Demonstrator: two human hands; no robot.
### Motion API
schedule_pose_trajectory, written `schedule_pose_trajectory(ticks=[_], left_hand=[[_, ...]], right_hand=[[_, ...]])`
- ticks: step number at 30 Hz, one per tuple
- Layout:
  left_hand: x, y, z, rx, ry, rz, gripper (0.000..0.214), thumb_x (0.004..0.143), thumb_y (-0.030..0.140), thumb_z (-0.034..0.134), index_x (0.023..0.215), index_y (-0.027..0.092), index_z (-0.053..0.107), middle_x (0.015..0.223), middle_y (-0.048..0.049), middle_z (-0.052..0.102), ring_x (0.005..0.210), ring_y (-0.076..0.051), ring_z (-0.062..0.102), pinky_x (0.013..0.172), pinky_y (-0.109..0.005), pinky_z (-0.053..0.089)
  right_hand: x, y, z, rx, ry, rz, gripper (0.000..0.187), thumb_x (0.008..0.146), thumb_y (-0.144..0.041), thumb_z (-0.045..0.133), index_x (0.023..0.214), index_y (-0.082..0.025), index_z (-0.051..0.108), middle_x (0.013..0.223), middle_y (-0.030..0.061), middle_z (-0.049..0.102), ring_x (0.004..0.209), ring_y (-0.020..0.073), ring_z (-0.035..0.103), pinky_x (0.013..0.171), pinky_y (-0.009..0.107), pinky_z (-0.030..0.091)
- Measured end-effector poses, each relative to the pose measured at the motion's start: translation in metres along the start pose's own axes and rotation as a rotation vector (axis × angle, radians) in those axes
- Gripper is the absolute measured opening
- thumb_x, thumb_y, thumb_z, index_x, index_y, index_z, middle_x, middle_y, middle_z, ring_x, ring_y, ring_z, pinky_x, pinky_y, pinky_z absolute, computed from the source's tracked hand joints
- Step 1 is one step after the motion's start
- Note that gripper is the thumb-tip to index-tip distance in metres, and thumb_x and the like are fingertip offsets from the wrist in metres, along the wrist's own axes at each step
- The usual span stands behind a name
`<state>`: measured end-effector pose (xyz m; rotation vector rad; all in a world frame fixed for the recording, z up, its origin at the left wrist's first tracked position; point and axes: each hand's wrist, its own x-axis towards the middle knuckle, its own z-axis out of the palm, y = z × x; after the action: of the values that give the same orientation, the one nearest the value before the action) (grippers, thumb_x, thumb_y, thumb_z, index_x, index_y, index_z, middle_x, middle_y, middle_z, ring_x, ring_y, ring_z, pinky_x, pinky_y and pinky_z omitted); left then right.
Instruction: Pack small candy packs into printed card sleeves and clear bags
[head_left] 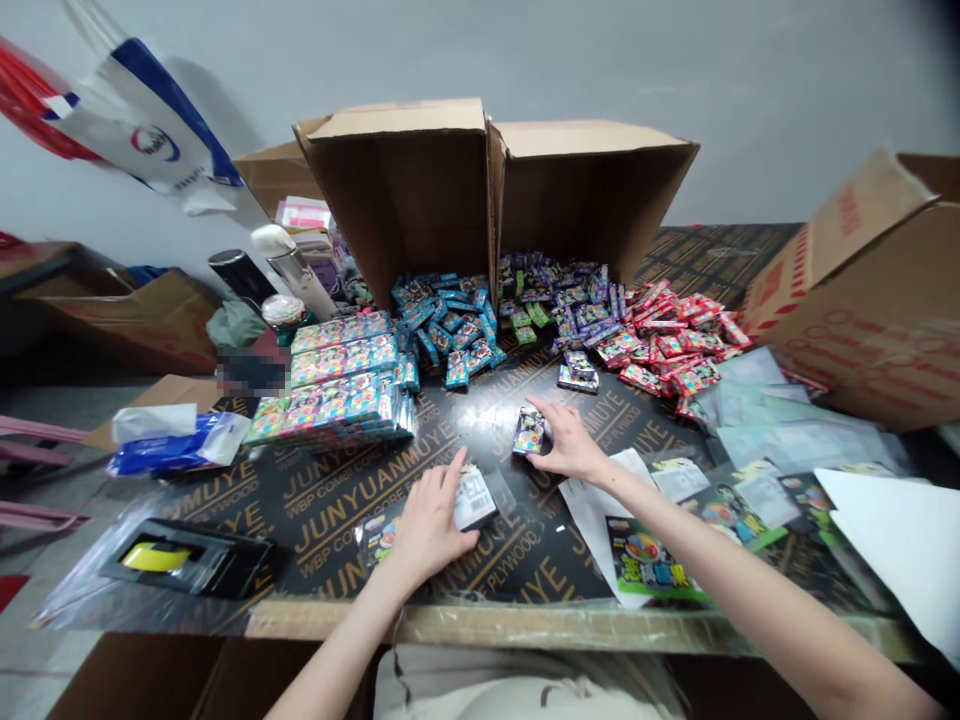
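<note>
Small dark box [527,432] pinched over a crowded tabletop [457,420]

At the centre of the frame, a person's right hand [566,442] grips the small dark box between thumb and forefinger, its colourful face turned up. Just left of it and lower, the left hand [431,515] lies palm down, fingers partly spread, over a pack with a white label [474,498]; whether it is gripping the pack cannot be told. Beyond the hands, blue packets [465,325] spill from a left carton [405,190] at upper centre, beside purple packets [589,300] at the mouth of a right carton [592,190]. Red packets [686,340] heap up at centre right. Stacked multicoloured packs [337,375] stand left of centre; a tape dispenser [199,560] with a yellow part sits at lower left. Clear plastic sleeves [795,415] overlap on the right.
</note>
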<state>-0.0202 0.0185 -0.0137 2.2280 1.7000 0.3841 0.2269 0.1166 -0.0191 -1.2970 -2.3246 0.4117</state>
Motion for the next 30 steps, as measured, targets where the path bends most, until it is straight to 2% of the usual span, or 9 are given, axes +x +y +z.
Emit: schedule_pose_trajectory(ticks=[3,7,12,17,22,25,27,29,30], left_hand=[[0.004,-0.001,-0.005,-0.083,0.095,-0.015,0.101,0.059,0.026,0.067,0.14,0.02,0.007,0.121,-0.0115,0.045,0.11,-0.028,0.045,0.093,-0.042,0.036],[0.008,0.003,-0.01,-0.175,0.119,0.037,0.104,0.058,0.023,0.067,0.141,0.02,0.004,0.122,-0.0115,0.046,0.112,-0.027,0.045,0.096,-0.043,0.035],[0.011,0.013,-0.009,-0.223,0.051,0.183,0.101,0.059,0.019,0.066,0.14,0.023,0.006,0.132,-0.011,0.039,0.118,-0.028,0.04,0.099,-0.044,0.033],[0.015,0.012,-0.004,-0.285,0.118,0.084,0.099,0.063,0.024,0.066,0.141,0.023,0.004,0.123,-0.0091,0.047,0.112,-0.025,0.047,0.098,-0.043,0.036],[0.02,0.016,-0.001,-0.288,0.087,0.056,0.101,0.062,0.026,0.067,0.141,0.024,0.004,0.121,-0.0078,0.048,0.11,-0.025,0.05,0.096,-0.041,0.038],[0.019,0.015,0.001,-0.263,0.076,0.039,0.1,0.062,0.028,0.067,0.141,0.024,0.005,0.119,-0.007,0.049,0.11,-0.024,0.049,0.097,-0.041,0.037],[0.016,0.012,0.004,-0.239,0.071,0.037,0.098,0.063,0.028,0.067,0.141,0.023,0.007,0.119,-0.007,0.049,0.11,-0.024,0.048,0.097,-0.04,0.036],[0.011,0.006,0.009,-0.211,0.064,0.05,0.095,0.064,0.026,0.066,0.14,0.023,0.009,0.121,-0.0079,0.048,0.109,-0.025,0.048,0.096,-0.041,0.036],[0.009,0.004,0.012,-0.199,0.059,0.06,0.094,0.064,0.025,0.065,0.14,0.024,0.009,0.122,-0.0085,0.047,0.109,-0.025,0.047,0.096,-0.041,0.036]], right_hand=[[-0.003,-0.024,-0.01,0.08,0.011,-0.124,0.085,0.063,-0.03,0.063,0.137,-0.018,0.023,0.115,0.011,0.051,0.105,0.0265,0.047,0.091,0.038,0.033],[-0.012,-0.051,-0.022,0.046,-0.16,-0.257,0.083,0.062,-0.021,0.063,0.137,-0.02,0.027,0.114,0.0109,0.052,0.103,0.0266,0.047,0.089,0.04,0.032],[-0.016,-0.052,-0.029,0.129,-0.323,-0.372,0.089,0.062,-0.019,0.067,0.138,-0.022,0.022,0.121,0.0093,0.051,0.108,0.0247,0.046,0.092,0.038,0.031],[-0.024,-0.046,-0.028,0.246,-0.151,-0.199,0.085,0.072,-0.042,0.066,0.139,-0.021,0.018,0.128,0.012,0.047,0.114,0.0234,0.046,0.098,0.04,0.024],[-0.023,-0.037,-0.035,0.213,-0.265,-0.154,0.058,0.088,-0.043,0.042,0.139,-0.029,0.017,0.123,0.006,0.054,0.117,0.019,0.046,0.102,0.043,0.016],[-0.013,0.013,-0.062,-0.16,0.093,0.162,0.061,0.081,-0.05,0.048,0.135,-0.028,0.03,0.137,0.01,0.037,0.129,0.0288,0.026,0.099,0.049,0.017],[-0.01,0.061,-0.086,-0.409,0.326,0.492,0.082,0.07,-0.058,0.057,0.137,-0.022,0.025,0.144,0.0177,0.019,0.13,0.0389,0.012,0.095,0.057,0.017],[-0.012,0.106,-0.107,-0.487,0.446,0.764,0.096,0.064,-0.059,0.062,0.139,-0.016,0.019,0.141,0.0249,0.018,0.127,0.0439,0.015,0.089,0.06,0.02],[-0.014,0.123,-0.113,-0.479,0.438,0.833,0.097,0.063,-0.056,0.064,0.138,-0.014,0.02,0.136,0.0268,0.026,0.123,0.0444,0.024,0.088,0.059,0.022]])
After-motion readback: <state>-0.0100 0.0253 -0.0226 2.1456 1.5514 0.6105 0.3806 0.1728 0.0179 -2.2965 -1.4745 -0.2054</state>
